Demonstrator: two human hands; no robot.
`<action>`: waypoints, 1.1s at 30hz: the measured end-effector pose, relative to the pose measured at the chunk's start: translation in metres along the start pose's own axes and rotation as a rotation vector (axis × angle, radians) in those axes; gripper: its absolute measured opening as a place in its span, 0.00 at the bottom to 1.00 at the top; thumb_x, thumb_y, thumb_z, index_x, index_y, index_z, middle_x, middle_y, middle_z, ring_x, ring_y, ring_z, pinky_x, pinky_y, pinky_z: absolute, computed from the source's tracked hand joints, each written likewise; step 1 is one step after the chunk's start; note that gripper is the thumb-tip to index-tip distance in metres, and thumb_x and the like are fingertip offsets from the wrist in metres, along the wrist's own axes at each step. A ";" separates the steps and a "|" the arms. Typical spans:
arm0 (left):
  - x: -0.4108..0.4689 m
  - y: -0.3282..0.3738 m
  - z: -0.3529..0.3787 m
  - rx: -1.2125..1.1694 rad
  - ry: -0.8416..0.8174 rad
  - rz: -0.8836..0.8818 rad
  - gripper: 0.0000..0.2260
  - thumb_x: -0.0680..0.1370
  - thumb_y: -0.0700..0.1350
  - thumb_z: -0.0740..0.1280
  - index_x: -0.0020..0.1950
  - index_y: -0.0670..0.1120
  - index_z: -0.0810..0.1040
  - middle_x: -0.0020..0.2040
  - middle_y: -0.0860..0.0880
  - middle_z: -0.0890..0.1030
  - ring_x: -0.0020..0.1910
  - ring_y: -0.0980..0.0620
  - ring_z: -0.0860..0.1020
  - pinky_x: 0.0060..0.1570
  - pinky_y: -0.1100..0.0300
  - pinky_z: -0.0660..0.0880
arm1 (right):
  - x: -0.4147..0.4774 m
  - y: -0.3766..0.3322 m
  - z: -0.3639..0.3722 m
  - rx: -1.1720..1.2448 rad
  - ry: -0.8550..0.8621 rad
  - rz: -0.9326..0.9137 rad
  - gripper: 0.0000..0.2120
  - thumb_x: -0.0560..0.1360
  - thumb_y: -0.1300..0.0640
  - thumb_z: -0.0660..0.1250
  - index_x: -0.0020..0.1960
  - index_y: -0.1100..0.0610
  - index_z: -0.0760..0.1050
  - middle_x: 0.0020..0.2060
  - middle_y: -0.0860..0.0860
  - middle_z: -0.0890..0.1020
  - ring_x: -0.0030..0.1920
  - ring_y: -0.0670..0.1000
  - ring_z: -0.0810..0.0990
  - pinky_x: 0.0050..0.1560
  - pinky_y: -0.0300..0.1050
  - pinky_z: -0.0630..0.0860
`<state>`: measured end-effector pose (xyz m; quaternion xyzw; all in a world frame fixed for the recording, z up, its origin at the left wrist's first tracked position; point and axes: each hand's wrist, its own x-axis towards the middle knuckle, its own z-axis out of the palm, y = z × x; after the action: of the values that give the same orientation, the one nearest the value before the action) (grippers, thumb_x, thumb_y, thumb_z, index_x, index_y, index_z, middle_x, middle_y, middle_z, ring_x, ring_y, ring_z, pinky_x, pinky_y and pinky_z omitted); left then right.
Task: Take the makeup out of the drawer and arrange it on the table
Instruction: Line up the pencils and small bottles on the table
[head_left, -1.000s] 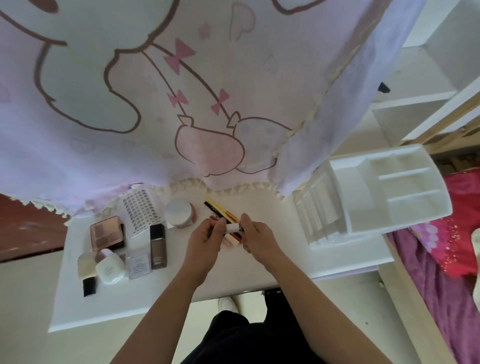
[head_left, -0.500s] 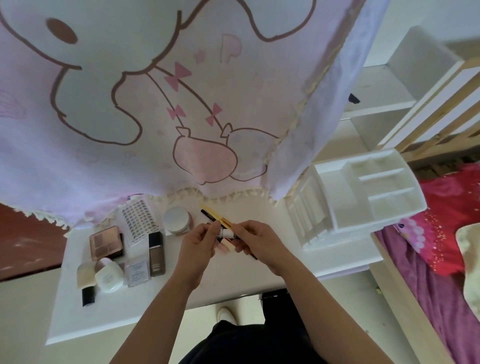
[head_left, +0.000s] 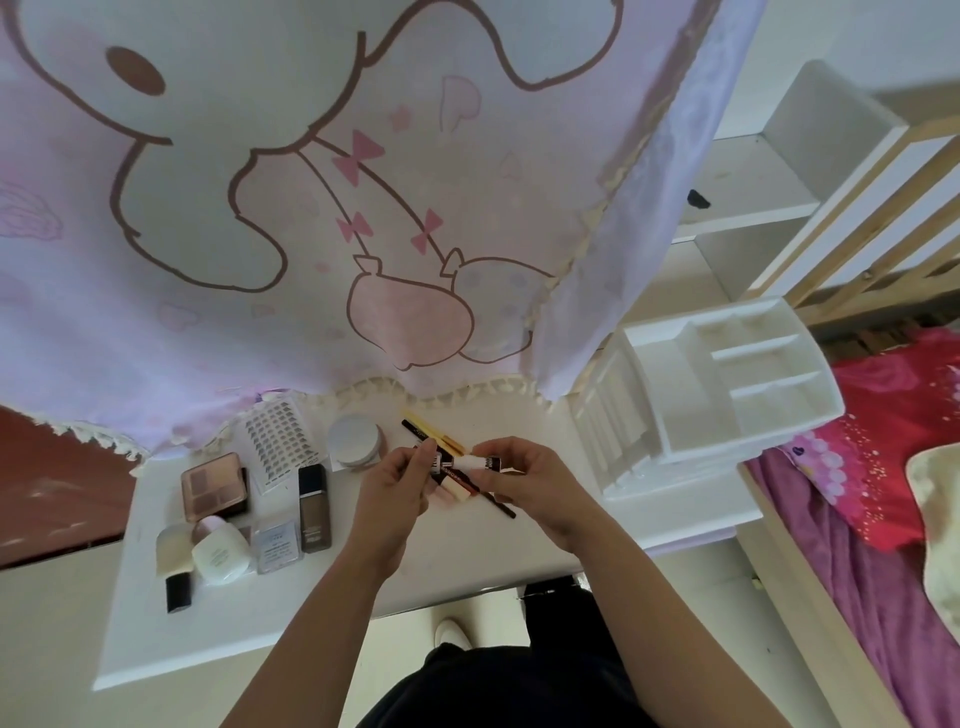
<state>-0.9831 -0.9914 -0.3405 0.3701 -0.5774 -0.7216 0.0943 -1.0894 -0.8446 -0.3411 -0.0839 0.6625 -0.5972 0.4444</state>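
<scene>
**SMALL TUBE HELD IN 2 HANDS ABOVE THE PENCILS: DROP AND SCATTER HAZARDS**

The printed curtain hangs over the rear edge of the white surface. The white drawer organiser stands at the right end of the surface, well apart from the arranged makeup.

The left hand and the right hand meet above the middle of the surface. Each pinches 1 end of a small tube with curled fingertips. Neither hand is free.

At the left end lie the eyeshadow palette, the foundation bottle, the cream bottle and the round jar, close together. The pencils lie directly beneath the hands.

Probable faults from this position:

1. Slip. The tube is short and held only at the fingertips. A loosened pinch would drop it onto the pencils and disturb their line.
2. Roll. The pencils look round, so a knock could send them toward the near edge.
3. Cap release (whether the hands are twisting or pulling cannot be told). A sudden separation could jerk either hand into the round jar.
4. Crowding. Setting the tube among the left group risks nudging the cream bottle.
</scene>
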 end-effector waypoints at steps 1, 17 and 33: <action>0.000 0.001 0.000 0.001 -0.003 0.000 0.13 0.81 0.50 0.65 0.42 0.44 0.77 0.26 0.52 0.66 0.28 0.55 0.59 0.31 0.61 0.59 | 0.000 -0.001 -0.001 0.003 -0.004 0.000 0.13 0.73 0.57 0.77 0.56 0.52 0.82 0.47 0.54 0.82 0.42 0.49 0.80 0.48 0.40 0.78; 0.009 0.016 -0.023 -0.101 0.015 -0.024 0.15 0.81 0.52 0.65 0.49 0.39 0.76 0.30 0.50 0.62 0.29 0.54 0.57 0.29 0.64 0.60 | -0.009 -0.010 -0.030 -0.091 0.044 0.033 0.10 0.78 0.49 0.71 0.54 0.52 0.86 0.42 0.48 0.86 0.39 0.44 0.76 0.44 0.37 0.74; 0.014 -0.020 -0.006 -0.556 -0.149 -0.229 0.12 0.77 0.43 0.66 0.55 0.38 0.81 0.48 0.41 0.82 0.41 0.52 0.79 0.40 0.63 0.80 | 0.002 0.032 -0.034 0.295 0.153 0.069 0.19 0.68 0.44 0.76 0.57 0.49 0.85 0.43 0.47 0.80 0.44 0.46 0.73 0.50 0.41 0.73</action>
<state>-0.9834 -0.9977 -0.3652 0.3389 -0.3177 -0.8830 0.0674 -1.1010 -0.8129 -0.3738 0.0505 0.6021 -0.6769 0.4204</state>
